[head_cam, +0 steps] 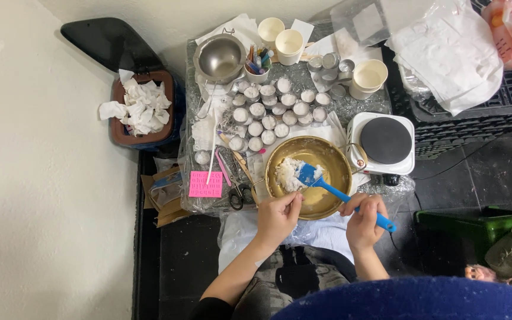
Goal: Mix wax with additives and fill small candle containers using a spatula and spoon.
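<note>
- A pale wall filled the left of the frame, and a dark floor ran along the bottom and right.
- A small desk (351,108) wrapped in clear plastic sat at upper centre, crowded with things.
- A black crate (475,121) at upper right carried crumpled white plastic sheets (445,53).
- A brown bin (143,109) at upper left was stuffed with white tissue.
- A white single-burner hotplate (384,142) stood just right of centre.
- A gold bowl (309,176) at centre held a lump of white flaky wax (290,173) on its left side.
- A steel pot (219,57) at upper centre looked empty; three paper cups stood near it.
- Many small round tins (274,109) with white filling were clustered above the bowl.
- The blue spatula (339,192) lay diagonally, blade up-left in the wax, handle down-right.
- The right hand (364,219) had its grip clenched round the spatula handle.
- The left hand (278,216) gripped the bowl's near rim.
</note>
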